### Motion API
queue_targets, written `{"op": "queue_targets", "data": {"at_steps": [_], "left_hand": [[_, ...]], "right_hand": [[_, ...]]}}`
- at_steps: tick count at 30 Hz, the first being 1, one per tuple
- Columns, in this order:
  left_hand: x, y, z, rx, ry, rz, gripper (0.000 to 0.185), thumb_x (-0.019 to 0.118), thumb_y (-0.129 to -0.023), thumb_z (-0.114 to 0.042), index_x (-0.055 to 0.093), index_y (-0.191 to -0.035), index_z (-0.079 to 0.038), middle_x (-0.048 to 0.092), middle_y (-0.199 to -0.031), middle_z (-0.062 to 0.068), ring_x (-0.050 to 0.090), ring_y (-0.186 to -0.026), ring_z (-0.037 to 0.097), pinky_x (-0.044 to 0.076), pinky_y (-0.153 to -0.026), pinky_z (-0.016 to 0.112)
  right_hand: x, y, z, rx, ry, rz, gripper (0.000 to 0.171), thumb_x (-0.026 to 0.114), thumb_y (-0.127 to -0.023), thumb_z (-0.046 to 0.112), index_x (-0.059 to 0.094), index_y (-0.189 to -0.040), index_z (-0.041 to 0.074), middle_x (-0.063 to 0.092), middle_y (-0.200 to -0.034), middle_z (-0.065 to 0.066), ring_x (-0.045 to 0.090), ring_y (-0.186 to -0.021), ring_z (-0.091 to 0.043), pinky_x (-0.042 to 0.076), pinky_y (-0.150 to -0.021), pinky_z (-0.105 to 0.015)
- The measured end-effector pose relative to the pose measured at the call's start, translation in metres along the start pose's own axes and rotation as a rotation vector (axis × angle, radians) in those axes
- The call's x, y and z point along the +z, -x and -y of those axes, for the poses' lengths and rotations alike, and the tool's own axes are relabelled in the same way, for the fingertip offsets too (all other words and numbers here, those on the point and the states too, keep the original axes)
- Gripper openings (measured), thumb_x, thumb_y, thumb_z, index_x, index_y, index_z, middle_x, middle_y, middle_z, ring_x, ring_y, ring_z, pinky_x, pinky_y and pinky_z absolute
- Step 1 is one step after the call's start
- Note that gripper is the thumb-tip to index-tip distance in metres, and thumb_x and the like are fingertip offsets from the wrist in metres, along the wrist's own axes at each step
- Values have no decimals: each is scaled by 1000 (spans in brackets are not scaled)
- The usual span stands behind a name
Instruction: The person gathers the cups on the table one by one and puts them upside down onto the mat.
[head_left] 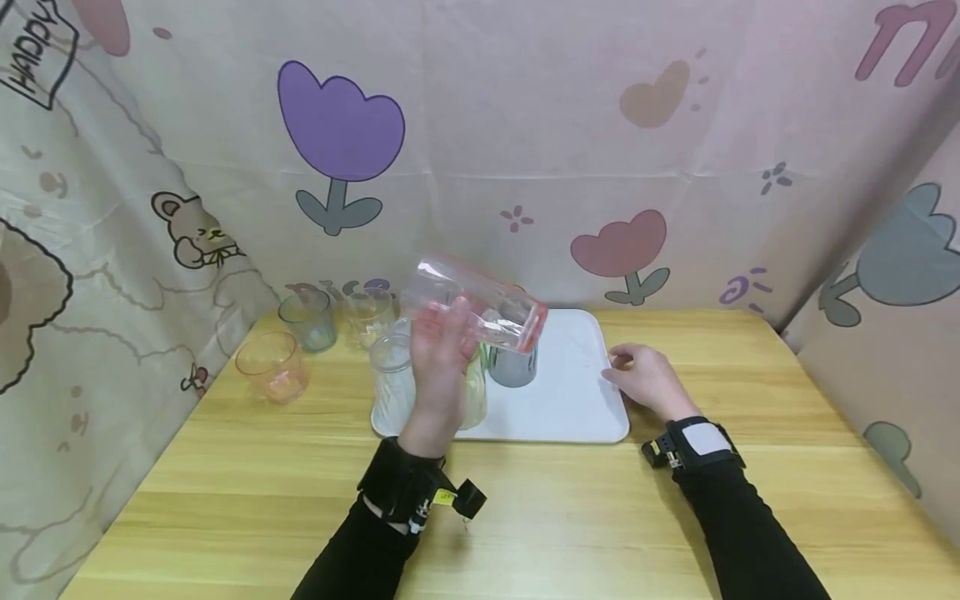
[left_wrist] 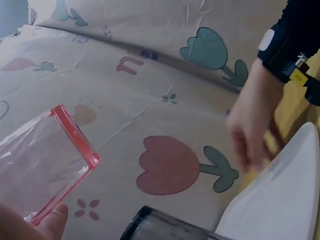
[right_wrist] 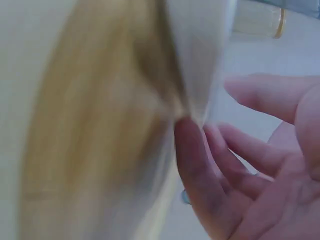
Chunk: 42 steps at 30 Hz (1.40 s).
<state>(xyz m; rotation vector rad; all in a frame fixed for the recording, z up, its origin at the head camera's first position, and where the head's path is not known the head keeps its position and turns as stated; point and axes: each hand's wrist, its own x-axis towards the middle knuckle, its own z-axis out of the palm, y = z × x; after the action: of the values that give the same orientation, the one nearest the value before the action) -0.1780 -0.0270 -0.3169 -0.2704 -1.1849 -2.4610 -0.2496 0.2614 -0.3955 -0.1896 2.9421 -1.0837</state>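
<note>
A tall, clear, pink-tinted glass (head_left: 480, 304) with a red-edged end (left_wrist: 75, 137) is tilted above the white tray (head_left: 558, 417). My left hand (head_left: 442, 350) grips it; in the left wrist view only part of that hand shows. A dark grey glass (head_left: 513, 368) stands on the tray just beneath. Beside it are a pale yellow-green glass (head_left: 474, 392), partly hidden by the left hand, and a clear ribbed glass (head_left: 393, 383). At the tray's right edge is my right hand (head_left: 648, 379), fingers loosely bent, fingertips at the rim and thumb apart from them.
Left of the tray, on the wooden table (head_left: 525, 517), stand an orange-pink glass (head_left: 272, 367), a grey-blue glass (head_left: 309, 321) and a clear glass (head_left: 369, 317). A printed cloth (head_left: 480, 125) hangs behind the table and along both sides.
</note>
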Motion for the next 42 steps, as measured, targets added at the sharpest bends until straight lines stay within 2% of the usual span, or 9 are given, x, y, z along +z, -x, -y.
{"op": "queue_targets", "data": {"at_steps": [5,9,13,17,20,22,29,36,42], "left_hand": [[6,9,7,-89,-1,6,28,61,-97,-14,46,-120,-11,55,-131,13,63,-122,36,56,-100,40],[10,14,9,-119,-34,43,27,61,-96,-18,47,-119,-10,56,-132,15,63,-124,41,53,-103,45],[11,16,11,-122,-36,72,29,61,-95,-21,49,-119,-10,57,-131,17,63,-124,42,53,-103,48],[10,17,12,-106,-57,117,53,59,-97,-25,42,-142,-2,56,-135,19,62,-126,43,57,-98,41],[10,18,12,-115,-63,124,55,58,-98,-26,40,-144,-1,56,-135,19,63,-124,41,58,-96,38],[10,18,12,-128,-60,126,51,57,-99,-25,41,-142,-3,56,-135,19,64,-122,39,58,-97,39],[13,21,14,-165,-46,119,30,58,-99,-21,44,-122,-8,58,-125,13,70,-105,23,60,-90,34],[14,23,14,-203,-46,135,41,58,-101,-23,43,-134,-3,64,-120,11,70,-93,16,61,-78,25],[12,22,13,-238,-96,190,41,49,-106,-28,40,-136,-2,59,-133,26,70,-96,14,60,-82,24]], "right_hand": [[0,8,29,-189,-111,-264,39,70,-98,12,63,-133,-3,66,-122,-21,68,-100,-31,60,-77,-32],[2,21,62,-426,-389,-392,33,61,-99,-2,62,-132,-3,64,-120,-19,64,-102,-18,58,-74,-18],[8,33,93,-745,-649,-466,38,42,-96,-11,52,-132,-16,61,-126,-17,62,-116,-24,58,-89,-25],[16,40,109,-951,-722,-517,51,55,-100,16,44,-134,-21,58,-136,-17,58,-126,-31,54,-101,-31],[21,42,114,-1003,-635,-545,77,67,-98,45,45,-135,-19,56,-141,-20,56,-130,-30,52,-104,-31],[25,43,114,-1025,-548,-560,86,73,-93,53,48,-134,-17,55,-142,-22,55,-132,-29,52,-104,-31],[34,45,119,-1063,-362,-600,77,84,-87,44,55,-130,-13,56,-138,-32,55,-131,-30,52,-102,-29],[34,47,123,-1060,-318,-645,65,84,-89,36,59,-126,-11,59,-134,-31,59,-126,-37,52,-101,-26],[31,48,121,-1032,-335,-695,68,85,-87,37,59,-125,-13,61,-131,-31,61,-122,-33,53,-100,-27]]}}
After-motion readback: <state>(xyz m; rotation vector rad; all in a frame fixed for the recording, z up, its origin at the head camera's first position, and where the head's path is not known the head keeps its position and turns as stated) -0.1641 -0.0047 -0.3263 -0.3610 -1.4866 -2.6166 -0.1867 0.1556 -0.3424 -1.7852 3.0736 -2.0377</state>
